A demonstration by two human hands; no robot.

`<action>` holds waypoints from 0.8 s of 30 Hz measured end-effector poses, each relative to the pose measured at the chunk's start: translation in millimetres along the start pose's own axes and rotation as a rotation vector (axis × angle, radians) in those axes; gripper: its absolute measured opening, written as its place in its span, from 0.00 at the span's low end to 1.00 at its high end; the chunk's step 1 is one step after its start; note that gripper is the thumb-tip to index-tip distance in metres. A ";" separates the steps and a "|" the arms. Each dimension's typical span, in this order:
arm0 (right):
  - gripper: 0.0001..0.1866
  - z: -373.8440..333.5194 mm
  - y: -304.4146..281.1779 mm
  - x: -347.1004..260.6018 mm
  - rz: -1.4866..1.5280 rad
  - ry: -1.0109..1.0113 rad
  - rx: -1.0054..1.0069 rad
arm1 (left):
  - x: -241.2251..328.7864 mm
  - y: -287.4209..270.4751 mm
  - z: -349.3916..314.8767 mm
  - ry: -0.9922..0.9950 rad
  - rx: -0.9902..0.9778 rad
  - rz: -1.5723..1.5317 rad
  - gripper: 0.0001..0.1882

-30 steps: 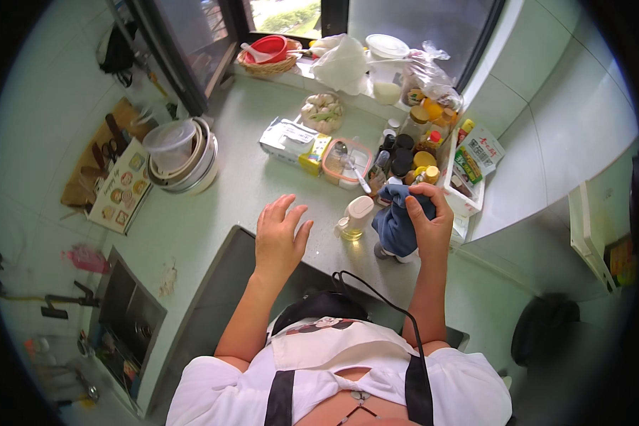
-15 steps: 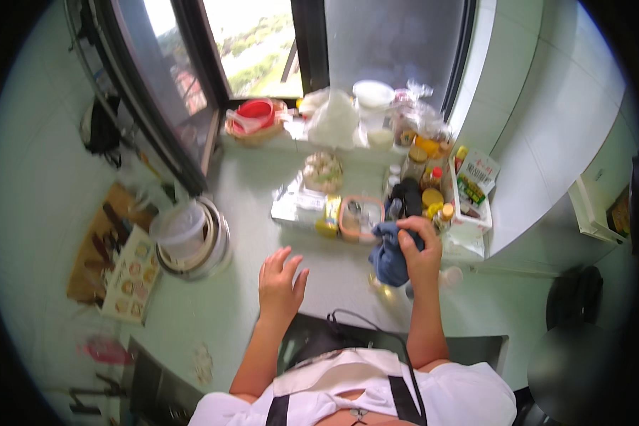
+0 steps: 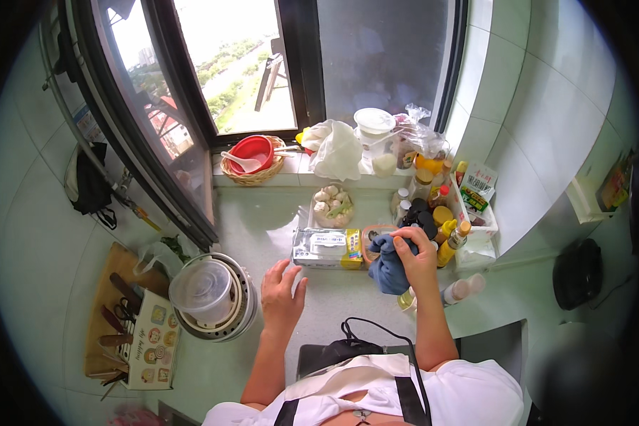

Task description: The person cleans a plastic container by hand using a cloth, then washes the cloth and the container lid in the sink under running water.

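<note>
Cloth (image 3: pixel 388 268) is pinched in the right hand (image 3: pixel 420 261) right of the silver pack (image 3: pixel 325 250), left hand (image 3: pixel 281 297) empty, fingers apart before it, with clearance from bottles (image 3: pixel 451 247) seemingly needed next.

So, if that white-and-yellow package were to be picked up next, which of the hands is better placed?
Probably the left hand: it looks empty and open, close to the white-and-yellow package. The right hand grips the blue cloth, so it seems less free.

Garlic (image 3: pixel 332 207) behind packet (image 3: pixel 326 248); bowls (image 3: pixel 243 298) left, cloth (image 3: pixel 387 268), bottles (image 3: pixel 453 241) right.
</note>
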State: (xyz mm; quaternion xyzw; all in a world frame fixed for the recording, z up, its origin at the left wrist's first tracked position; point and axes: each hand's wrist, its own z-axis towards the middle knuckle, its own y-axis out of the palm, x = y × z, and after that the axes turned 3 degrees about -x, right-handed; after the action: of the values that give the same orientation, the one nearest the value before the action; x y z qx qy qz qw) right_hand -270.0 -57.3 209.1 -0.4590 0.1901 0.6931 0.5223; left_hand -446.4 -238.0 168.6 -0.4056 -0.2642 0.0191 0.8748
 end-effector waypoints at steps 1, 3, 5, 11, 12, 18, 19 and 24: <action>0.06 4.7 2.8 -1.7 -0.012 -0.007 -0.020 | -2.6 0.1 1.7 -0.015 0.005 -0.004 0.13; 0.06 12.3 8.9 -5.1 -0.022 -0.015 -0.060 | -3.4 -3.2 6.4 -0.022 0.000 -0.004 0.13; 0.06 18.0 9.5 -8.4 -0.054 -0.009 -0.080 | -2.7 -5.4 9.5 -0.016 -0.005 0.001 0.13; 0.07 31.1 6.3 -18.2 -0.027 0.003 -0.142 | 8.7 -22.0 29.9 -0.001 0.025 0.061 0.13; 0.08 32.4 4.4 -21.0 -0.034 0.022 -0.144 | 11.0 -23.2 33.3 0.007 0.023 0.068 0.13; 0.08 35.0 -6.7 -15.0 -0.023 0.030 -0.152 | 20.3 -18.2 44.0 0.046 -0.001 0.076 0.13; 0.08 36.1 -7.8 -15.0 -0.032 0.026 -0.151 | 20.3 -16.9 44.9 0.049 -0.006 0.071 0.13; 0.06 42.9 -10.0 -15.5 -0.049 0.024 -0.108 | 23.5 -16.7 54.4 0.056 0.014 0.052 0.13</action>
State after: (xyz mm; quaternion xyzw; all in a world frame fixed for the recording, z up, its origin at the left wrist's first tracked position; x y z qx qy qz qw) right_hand -279.2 -30.2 245.9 -0.4995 0.1475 0.6838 0.5110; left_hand -455.2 -205.3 220.0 -0.4066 -0.2290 0.0324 0.8839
